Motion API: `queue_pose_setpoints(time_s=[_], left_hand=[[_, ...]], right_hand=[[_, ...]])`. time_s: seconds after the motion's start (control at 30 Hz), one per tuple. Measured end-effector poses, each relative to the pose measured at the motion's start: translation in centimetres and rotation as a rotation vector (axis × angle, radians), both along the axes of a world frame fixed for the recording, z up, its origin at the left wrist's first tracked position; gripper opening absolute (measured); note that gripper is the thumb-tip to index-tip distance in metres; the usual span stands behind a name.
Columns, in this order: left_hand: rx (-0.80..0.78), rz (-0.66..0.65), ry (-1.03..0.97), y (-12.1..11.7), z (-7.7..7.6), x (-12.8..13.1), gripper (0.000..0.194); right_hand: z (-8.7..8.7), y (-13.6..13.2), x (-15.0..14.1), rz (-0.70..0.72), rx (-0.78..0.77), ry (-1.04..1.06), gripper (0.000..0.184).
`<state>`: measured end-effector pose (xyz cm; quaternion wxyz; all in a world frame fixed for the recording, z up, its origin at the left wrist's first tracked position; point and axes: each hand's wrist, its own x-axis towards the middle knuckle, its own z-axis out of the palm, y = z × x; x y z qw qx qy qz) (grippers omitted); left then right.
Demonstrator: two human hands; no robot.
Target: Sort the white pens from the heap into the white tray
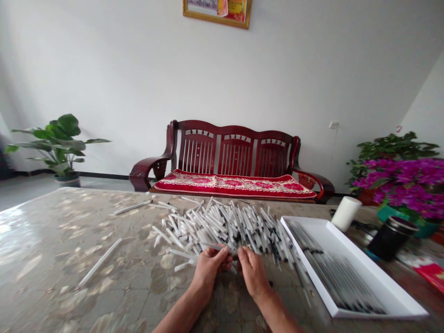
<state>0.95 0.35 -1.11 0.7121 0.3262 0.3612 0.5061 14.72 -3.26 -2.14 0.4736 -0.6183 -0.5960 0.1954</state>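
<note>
A large heap of white pen tubes with dark tips (225, 226) lies on the marbled table (69, 240). My left hand (210, 266) is at the heap's near edge, fingers pinched on one white pen tube (211, 246) that points left. My right hand (252, 270) is just beside it, fingers curled at the same spot; what they grip is hidden. The two hands nearly touch.
A white tray (378, 296) holding several dark pens sits to the right. Behind it stand a white cylinder (345, 212) and a black cup (391, 238). Loose tubes (100, 261) lie at left. A wooden bench (232, 162) and potted plants (405, 185) stand beyond the table.
</note>
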Motion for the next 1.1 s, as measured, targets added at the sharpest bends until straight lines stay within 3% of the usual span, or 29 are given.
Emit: queue_pose_setpoints(time_s=[0.13,0.43,0.67,0.93,1.1], left_hand=[[0.009,-0.005,-0.001,0.08,0.03,0.01,0.047],[0.003,0.013,0.008,0.07,-0.34,0.15,0.049],[0.002,0.014,-0.003,0.02,-0.12,-0.08,0.046],[0.041,-0.013,-0.009,-0.2,0.08,-0.08,0.046],[0.014,0.012,-0.009,-0.21,0.12,-0.15,0.045]], right_hand=[[0.12,-0.14,-0.1,0.039,0.036,-0.006,0.037],[-0.25,0.22,-0.04,-0.018,0.032,-0.019,0.047],[0.33,-0.12,-0.16,0.0,0.048,-0.014,0.041],[0.02,0.24,-0.47,0.049,-0.083,0.224,0.046],[0.35,0.06,-0.65,0.012,-0.012,0.132,0.042]])
